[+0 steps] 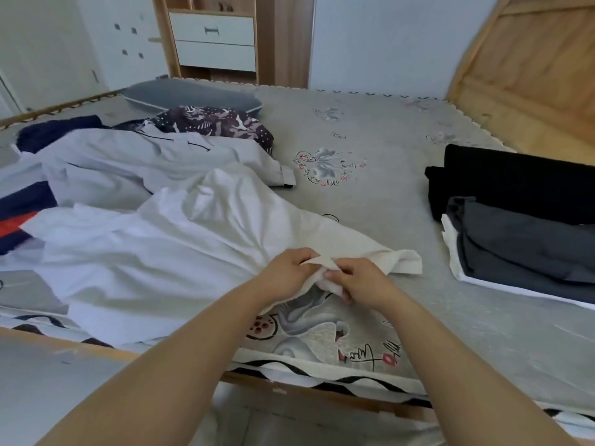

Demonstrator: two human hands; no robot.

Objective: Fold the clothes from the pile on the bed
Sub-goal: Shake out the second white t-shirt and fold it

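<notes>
Both hands' fingers (335, 275) pinching white garment (180, 252) hem near bed edge (322, 386)

The garment (180, 239) nearest the hands is white, shading to cream at its hem, and behind it lie a pale grey shirt (135, 162) with thin dark piping, a dark top (219, 123) printed with pinkish shapes and white dots, and a navy piece (54, 132). At the far left, a cloth (22, 214) shows navy, red and white blocks. The bed (386, 194) cover is grey with grey swans, red spots and black script; the folded stack holds black (515, 185), charcoal (528, 243) and white (457, 262), and the pillow (193, 96) is grey-blue.
</notes>
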